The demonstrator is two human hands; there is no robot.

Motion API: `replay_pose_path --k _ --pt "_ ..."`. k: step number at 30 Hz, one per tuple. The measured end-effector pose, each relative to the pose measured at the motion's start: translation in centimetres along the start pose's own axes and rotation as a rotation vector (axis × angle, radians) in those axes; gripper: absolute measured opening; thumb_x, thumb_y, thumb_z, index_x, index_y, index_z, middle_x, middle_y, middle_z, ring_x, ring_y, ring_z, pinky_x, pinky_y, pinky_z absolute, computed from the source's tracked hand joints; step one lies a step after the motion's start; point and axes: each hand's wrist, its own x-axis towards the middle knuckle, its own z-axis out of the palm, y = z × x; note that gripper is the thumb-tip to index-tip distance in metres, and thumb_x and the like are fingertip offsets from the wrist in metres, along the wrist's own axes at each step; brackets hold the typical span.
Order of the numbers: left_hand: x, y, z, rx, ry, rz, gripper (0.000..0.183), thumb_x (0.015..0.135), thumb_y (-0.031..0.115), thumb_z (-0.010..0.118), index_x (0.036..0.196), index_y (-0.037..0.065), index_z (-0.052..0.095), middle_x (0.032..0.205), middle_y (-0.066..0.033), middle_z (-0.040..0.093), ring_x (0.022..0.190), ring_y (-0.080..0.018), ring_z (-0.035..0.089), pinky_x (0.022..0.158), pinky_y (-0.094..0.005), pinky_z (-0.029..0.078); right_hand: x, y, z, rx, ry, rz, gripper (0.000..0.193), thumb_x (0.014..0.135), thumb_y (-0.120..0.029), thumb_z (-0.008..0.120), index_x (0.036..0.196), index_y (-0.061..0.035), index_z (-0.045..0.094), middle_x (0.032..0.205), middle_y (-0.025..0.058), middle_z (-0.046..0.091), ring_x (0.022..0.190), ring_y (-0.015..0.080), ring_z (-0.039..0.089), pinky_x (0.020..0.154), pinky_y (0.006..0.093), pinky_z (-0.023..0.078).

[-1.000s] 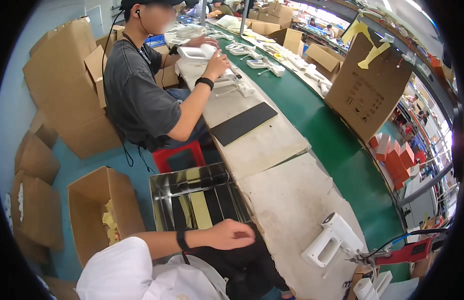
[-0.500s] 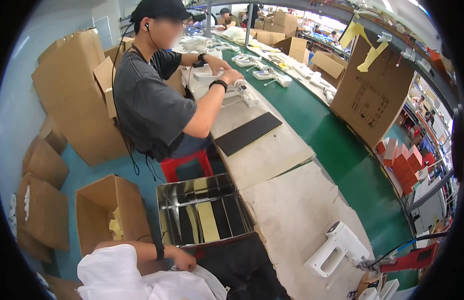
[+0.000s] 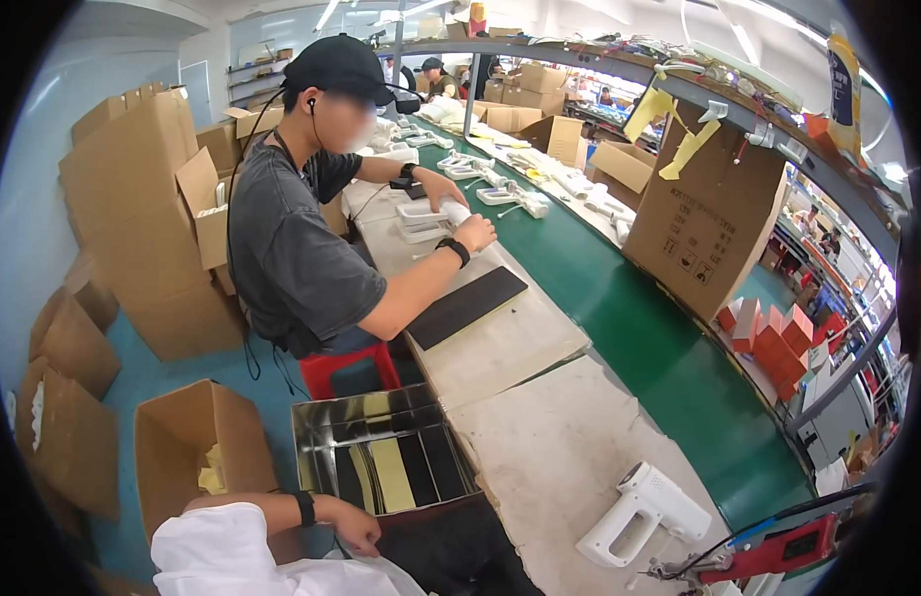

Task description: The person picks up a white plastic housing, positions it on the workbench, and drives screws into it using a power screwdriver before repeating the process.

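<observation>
My left hand [image 3: 356, 526], below a black wristband, rests low over the dark cloth [image 3: 450, 551] across my lap, beside the white shirt. Its fingers are curled inward, and whatever they may grip is hidden. Just beyond it stands a shiny metal tray [image 3: 311, 462] with black and yellow strips inside. My right hand does not show. On the worktable [image 3: 525, 427] to the right lies a white gun-shaped housing [image 3: 644, 517] with a looped handle. A red-bodied tool or clamp [image 3: 793, 551] with a cable is close to that housing.
A co-worker at the left handles a white housing [image 3: 450, 214] with both hands. Near them lies a black flat pad [image 3: 468, 306]. A green belt [image 3: 619, 308] runs alongside, bearing more white housings. An open carton [image 3: 197, 437] and a red stool [image 3: 351, 370] stand on the floor.
The view has tilted, so the bench things appear shifted left and lower. The co-worker's hands have moved around the white housing. My left hand stays by my lap, fingers still curled.
</observation>
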Motion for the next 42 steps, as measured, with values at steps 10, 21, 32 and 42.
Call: replay_pose_path --k 10,21,32,42 --pt "-1.4 4.9 -3.8 -0.086 0.084 -0.020 0.051 0.088 0.049 0.056 0.081 -0.001 0.063 0.072 -0.0102 0.064 0.068 -0.0192 0.060 0.061 -0.0326 0.046 -1.1 -7.3 1.5 -0.005 0.234 0.016 0.015 0.082 -0.010 0.064 0.094 -0.0030 0.058 0.079 0.0007 0.057 0.078 0.0111 0.052 0.068 0.0257 0.043" --pt "-2.2 9.0 -7.0 -0.050 0.235 0.062 0.042 0.087 0.046 0.058 0.097 0.005 0.062 0.078 -0.0101 0.064 0.073 -0.0212 0.061 0.065 -0.0335 0.046 1.7 -7.1 0.5 -0.044 0.355 -0.565 0.042 0.085 0.002 0.060 0.123 -0.0004 0.043 0.087 0.0064 0.061 0.070 0.0103 0.057 0.063 0.0241 0.048" --pt "0.1 13.4 -7.3 -0.202 0.238 0.380 0.027 0.092 0.032 0.059 0.096 0.005 0.058 0.058 0.0024 0.046 0.055 -0.0075 0.040 0.051 -0.0275 0.034 0.3 -12.8 4.1 0.390 0.691 -0.709 0.037 0.085 -0.004 0.062 0.119 -0.0032 0.047 0.093 0.0079 0.058 0.064 0.0147 0.054 0.058 0.0275 0.046" --pt "6.2 23.4 -10.3 -0.146 0.591 0.523 0.048 0.086 0.033 0.064 0.119 0.004 0.045 0.079 -0.0033 0.058 0.064 -0.0116 0.056 0.059 -0.0276 0.045 -3.3 -22.4 1.2 -0.406 1.706 -1.257 0.050 0.088 -0.028 0.066 0.121 -0.0013 0.041 0.105 0.0132 0.051 0.075 0.0228 0.049 0.069 0.0312 0.042"
